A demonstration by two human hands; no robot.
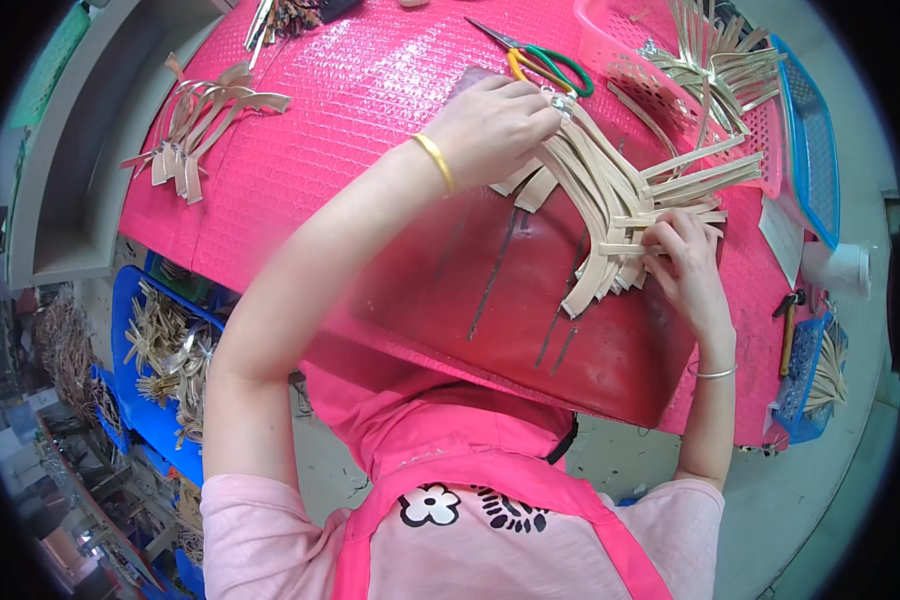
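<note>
A woven piece of tan strips (610, 205) lies on a dark red board (530, 300) in front of me. My left hand (495, 125), with a gold bangle on the wrist, is closed over the upper ends of the strips. My right hand (685, 260), with a thin silver bangle, pinches the interlaced strips at the piece's right side. Loose strip ends fan out toward the right and downward.
Green-handled scissors (545, 62) lie just above my left hand on the pink bubble-wrap tabletop (350, 110). A finished strip piece (195, 125) lies at the left. A pink basket (690, 60) and blue basket (810, 140) hold more pieces. A hammer (790, 325) rests at right; blue crates (160, 350) stand below left.
</note>
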